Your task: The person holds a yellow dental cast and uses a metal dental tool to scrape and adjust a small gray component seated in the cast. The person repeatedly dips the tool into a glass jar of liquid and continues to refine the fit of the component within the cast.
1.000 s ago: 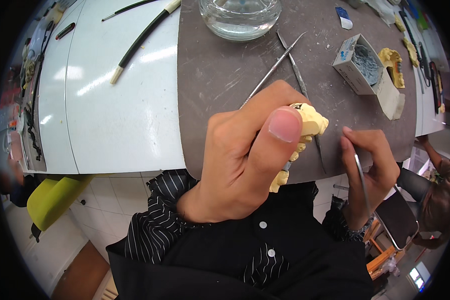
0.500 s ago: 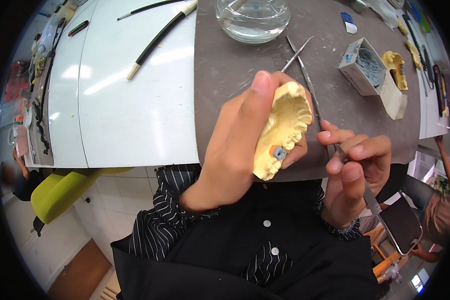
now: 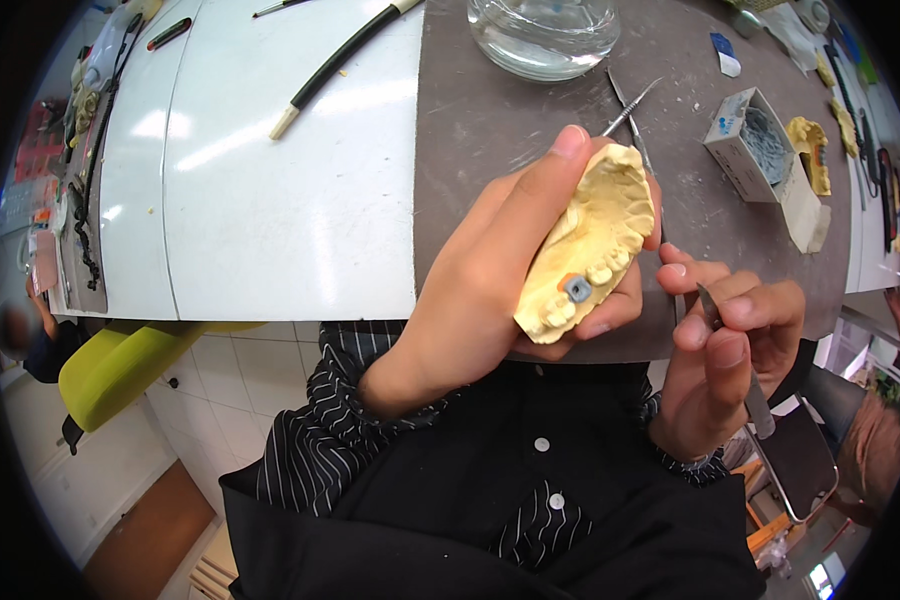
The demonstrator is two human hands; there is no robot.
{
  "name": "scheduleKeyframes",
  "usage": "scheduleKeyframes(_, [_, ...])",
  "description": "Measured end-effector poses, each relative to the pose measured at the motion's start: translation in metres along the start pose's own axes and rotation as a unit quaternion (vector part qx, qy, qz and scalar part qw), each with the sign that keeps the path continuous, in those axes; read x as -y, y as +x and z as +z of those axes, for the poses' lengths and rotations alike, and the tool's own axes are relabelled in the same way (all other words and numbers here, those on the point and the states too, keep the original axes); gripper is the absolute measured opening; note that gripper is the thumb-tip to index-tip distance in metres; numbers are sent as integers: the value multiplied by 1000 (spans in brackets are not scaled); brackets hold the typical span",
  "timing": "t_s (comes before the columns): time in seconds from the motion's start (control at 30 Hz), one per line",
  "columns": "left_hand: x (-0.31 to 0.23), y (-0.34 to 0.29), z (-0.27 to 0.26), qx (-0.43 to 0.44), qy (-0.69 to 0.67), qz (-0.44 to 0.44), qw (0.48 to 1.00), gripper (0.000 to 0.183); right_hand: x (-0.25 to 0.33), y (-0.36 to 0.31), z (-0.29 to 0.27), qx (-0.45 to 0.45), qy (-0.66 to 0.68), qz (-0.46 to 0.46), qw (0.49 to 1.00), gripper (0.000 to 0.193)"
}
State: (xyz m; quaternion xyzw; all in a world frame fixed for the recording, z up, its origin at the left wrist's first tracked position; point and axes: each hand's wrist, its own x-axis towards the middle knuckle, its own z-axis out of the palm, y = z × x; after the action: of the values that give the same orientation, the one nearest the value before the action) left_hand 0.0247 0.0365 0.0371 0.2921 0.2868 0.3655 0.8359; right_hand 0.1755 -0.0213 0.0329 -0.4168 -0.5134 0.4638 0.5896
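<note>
My left hand (image 3: 460,275) is closed around a yellow plaster dental model (image 3: 610,205), thumb along its upper edge and fingers behind it. The model is held above the near edge of the work mat, tilted so its row of teeth faces right. One tooth place carries a small grey block (image 3: 577,289) with a dark hollow in its top and an orange patch beside it. Right of the model, apart from it, my right hand (image 3: 745,350) pinches a slim metal carving knife (image 3: 710,306). Its pointed end shows above my fingers, its other end below the hand.
A clear glass vessel (image 3: 545,40) stands at the far side of the grey-brown mat (image 3: 460,110). Two crossed metal instruments (image 3: 630,110) lie near it. Farther right are a carton of blue-grey wax (image 3: 763,145) and another yellow model (image 3: 808,150). A black-handled tool (image 3: 345,60) rests on the white table.
The dental model has turned slightly in my left hand, showing the grey block's hollow more from above. In my right fingers the knife has shifted, and its pointed end now shows more.
</note>
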Motion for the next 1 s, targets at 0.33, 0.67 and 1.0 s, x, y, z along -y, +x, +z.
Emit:
scheduleKeyframes(0.33, [8,-3,17,-97,187,112,971,54,11,-12,9,-58,3,39,998,25])
scheduleKeyframes(0.67, [12,-4,21,-101,238,125,958,58,-6,-10,-15,95,135,-44,985,27])
scheduleKeyframes(1.0, [14,-3,7,-27,147,87,985,51,-4,-13,-21,-91,67,-38,993,19])
